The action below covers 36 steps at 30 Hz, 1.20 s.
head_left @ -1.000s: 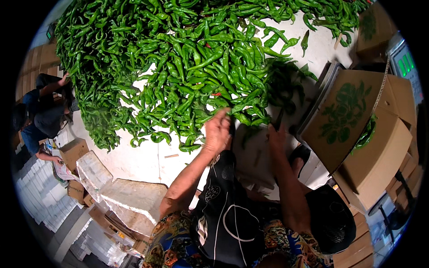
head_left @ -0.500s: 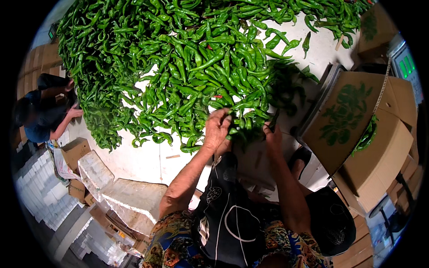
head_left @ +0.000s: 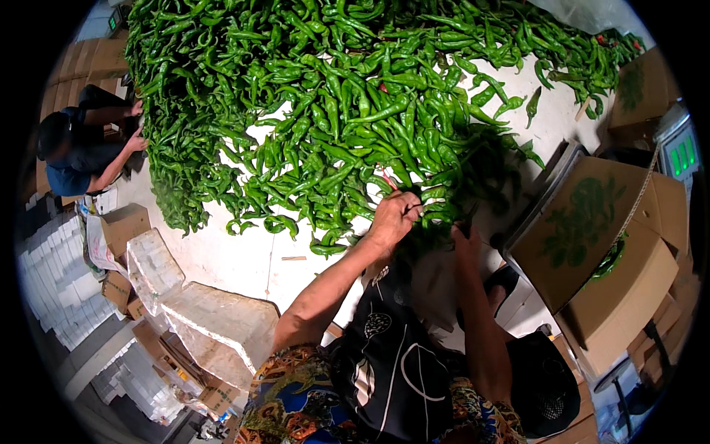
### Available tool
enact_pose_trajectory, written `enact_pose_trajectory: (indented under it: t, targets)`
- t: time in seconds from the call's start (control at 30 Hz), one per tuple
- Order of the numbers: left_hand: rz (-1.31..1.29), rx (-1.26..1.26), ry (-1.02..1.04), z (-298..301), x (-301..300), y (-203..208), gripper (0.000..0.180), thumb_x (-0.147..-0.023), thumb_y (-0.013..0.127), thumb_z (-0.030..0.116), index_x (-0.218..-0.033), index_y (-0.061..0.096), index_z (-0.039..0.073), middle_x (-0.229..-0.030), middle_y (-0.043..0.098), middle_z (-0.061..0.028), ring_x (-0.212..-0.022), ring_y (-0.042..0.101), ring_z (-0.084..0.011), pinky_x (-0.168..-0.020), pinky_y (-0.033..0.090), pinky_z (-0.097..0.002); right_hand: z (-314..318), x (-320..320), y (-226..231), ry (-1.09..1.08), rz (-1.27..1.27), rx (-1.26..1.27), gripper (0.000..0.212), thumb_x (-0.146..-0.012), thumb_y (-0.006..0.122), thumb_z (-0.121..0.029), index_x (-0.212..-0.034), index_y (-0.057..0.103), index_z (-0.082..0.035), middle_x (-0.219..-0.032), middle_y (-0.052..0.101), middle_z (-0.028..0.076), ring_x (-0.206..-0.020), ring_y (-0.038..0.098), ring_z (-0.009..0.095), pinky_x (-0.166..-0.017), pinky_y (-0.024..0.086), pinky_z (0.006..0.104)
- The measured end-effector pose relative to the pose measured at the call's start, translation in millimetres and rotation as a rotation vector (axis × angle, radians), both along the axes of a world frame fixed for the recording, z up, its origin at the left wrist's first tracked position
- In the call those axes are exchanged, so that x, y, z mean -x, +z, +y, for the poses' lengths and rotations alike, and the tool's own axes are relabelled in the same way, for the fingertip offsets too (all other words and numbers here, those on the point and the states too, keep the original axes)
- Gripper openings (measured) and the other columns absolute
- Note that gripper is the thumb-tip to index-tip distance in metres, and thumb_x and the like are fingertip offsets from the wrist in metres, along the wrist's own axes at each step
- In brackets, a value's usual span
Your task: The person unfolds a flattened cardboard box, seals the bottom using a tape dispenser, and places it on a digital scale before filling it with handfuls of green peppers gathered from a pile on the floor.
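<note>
A broad heap of long green chili peppers [head_left: 333,111] covers the pale floor in front of me. My left hand [head_left: 397,216] is at the heap's near edge, its fingers curled together against some green peppers [head_left: 441,212]; what they grip is hidden. A red pepper [head_left: 389,179] lies just beyond its knuckles. To the right, in shadow, my right hand [head_left: 465,240] is closed around a dark, slim thing [head_left: 471,213] that sticks up past the fingers, too dark to name.
An open cardboard box [head_left: 577,222] with peppers inside stands at the right, beside a scale with a lit green display [head_left: 681,155]. White foam pieces [head_left: 214,318] lie at the lower left. Another person [head_left: 89,144] crouches at the heap's left side.
My left hand has drawn its fingers together and shifted right, closer to the right hand. The view has tilted and moved slightly. The right hand stays closed.
</note>
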<state>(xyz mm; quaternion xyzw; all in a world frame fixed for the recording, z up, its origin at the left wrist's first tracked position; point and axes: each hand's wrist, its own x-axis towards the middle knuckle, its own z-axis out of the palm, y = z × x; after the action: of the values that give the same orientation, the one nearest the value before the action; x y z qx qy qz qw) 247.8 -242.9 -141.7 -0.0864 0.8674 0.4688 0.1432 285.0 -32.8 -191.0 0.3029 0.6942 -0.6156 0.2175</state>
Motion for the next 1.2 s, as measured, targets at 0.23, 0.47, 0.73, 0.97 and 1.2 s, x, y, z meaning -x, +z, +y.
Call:
enact_pose_trajectory:
  t: [0.23,0.47,0.73,0.97,1.2]
  targets:
    - [0.316,0.467,0.469,-125,58,-9,0.055,-0.085,0.066,0.036,-0.129,0.052,0.006,-0.12,0.055,-0.0244,-0.107,0.052,-0.0398,-0.092,0.043,-0.0468,4,16,9,0.005,0.116,-0.073,0.029,-0.086,0.064,-0.02,-0.109,0.062,-0.002,-0.099,0.063,0.007,-0.091,0.058,0.018,-0.082,0.046,0.0311]
    - [0.086,0.397,0.203,-81,75,-14,0.056,-0.082,0.067,0.038,-0.132,0.054,0.014,-0.146,0.025,-0.0359,-0.138,0.027,-0.0429,-0.112,0.027,-0.0444,-8,50,4,-0.069,0.175,0.037,0.033,-0.089,0.062,-0.016,-0.118,0.057,-0.001,-0.102,0.063,0.005,-0.093,0.057,0.017,-0.083,0.045,0.0296]
    - [0.253,0.078,-0.16,-7,13,40,0.049,-0.074,0.061,0.0,-0.122,0.06,0.008,-0.126,0.054,-0.016,-0.106,0.054,-0.0297,-0.096,0.044,-0.0401,-1,51,-2,-0.064,0.041,0.176,0.035,-0.088,0.063,-0.013,-0.121,0.055,-0.002,-0.095,0.06,0.002,-0.08,0.054,0.01,-0.067,0.044,0.0257]
    - [0.242,0.019,0.336,-96,79,20,0.038,-0.09,0.059,0.009,-0.126,0.056,-0.001,-0.117,0.063,-0.0161,-0.109,0.06,-0.0248,-0.096,0.047,-0.0338,30,53,3,-0.033,0.114,-0.013,0.03,-0.089,0.061,-0.015,-0.115,0.055,0.0,-0.093,0.058,0.007,-0.085,0.055,0.019,-0.075,0.044,0.0328]
    - [0.39,0.569,-0.133,-117,169,-20,0.07,-0.07,0.059,0.002,-0.138,0.045,0.011,-0.135,0.049,-0.0166,-0.121,0.046,-0.037,-0.101,0.04,-0.0425,32,90,25,-0.058,0.268,-0.374,0.037,-0.089,0.061,-0.021,-0.118,0.053,0.0,-0.102,0.058,0.015,-0.093,0.056,0.028,-0.082,0.044,0.0381]
